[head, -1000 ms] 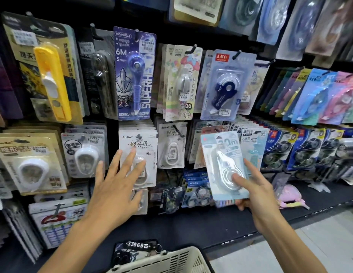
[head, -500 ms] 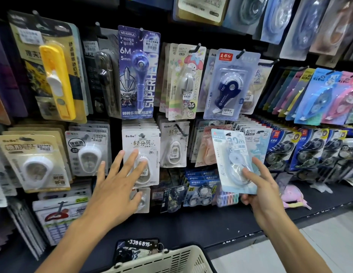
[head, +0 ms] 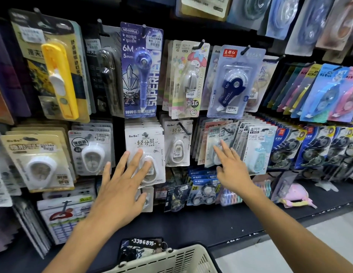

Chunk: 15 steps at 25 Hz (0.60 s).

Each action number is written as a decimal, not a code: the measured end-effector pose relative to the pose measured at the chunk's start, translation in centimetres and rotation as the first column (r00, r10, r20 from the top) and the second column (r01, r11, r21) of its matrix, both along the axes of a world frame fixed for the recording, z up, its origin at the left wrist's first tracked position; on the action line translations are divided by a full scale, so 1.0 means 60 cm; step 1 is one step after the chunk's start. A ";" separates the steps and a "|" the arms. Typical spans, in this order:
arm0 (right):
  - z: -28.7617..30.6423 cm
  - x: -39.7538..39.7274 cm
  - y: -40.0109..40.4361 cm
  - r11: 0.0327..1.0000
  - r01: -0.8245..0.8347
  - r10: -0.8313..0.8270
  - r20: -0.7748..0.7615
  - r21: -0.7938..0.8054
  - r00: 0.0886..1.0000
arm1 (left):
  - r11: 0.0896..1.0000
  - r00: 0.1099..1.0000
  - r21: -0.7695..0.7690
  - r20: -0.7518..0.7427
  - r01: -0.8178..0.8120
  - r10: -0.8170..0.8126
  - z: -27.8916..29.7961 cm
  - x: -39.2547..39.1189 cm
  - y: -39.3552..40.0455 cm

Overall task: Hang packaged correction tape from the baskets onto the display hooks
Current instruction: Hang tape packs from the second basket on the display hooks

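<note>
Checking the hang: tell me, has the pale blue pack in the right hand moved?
Yes. The pale blue pack went up and left, onto the hook beside the BoBo pack.

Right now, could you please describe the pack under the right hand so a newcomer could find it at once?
Start at the navy dispenser pack in the upper row and drop to the row below. There the right hand presses straight fingers on a pale pack at the front of its hook. Unlike the blue-trimmed pack to its right, it looks washed-out and blurred.
</note>
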State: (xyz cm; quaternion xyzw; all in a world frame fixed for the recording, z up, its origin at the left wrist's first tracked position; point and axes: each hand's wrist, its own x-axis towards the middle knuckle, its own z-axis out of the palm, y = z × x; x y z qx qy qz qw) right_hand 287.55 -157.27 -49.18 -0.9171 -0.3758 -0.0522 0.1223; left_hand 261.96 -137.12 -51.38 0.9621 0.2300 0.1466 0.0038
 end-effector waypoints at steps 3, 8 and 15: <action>0.018 0.030 0.039 0.999 -0.023 0.022 -0.015 -0.046 1.000 | 1.000 1.000 -0.010 0.013 0.011 -0.011 -0.003 0.002 0.006; 0.001 0.028 0.026 0.997 -0.078 0.078 0.053 -0.016 0.996 | 0.999 0.990 -0.007 0.132 0.053 -0.052 -0.007 0.009 -0.020; -0.363 -0.202 -0.061 0.985 -0.172 0.149 -0.352 -0.035 0.924 | 0.909 0.915 -0.416 -0.353 0.033 -0.195 -0.275 -0.061 -0.113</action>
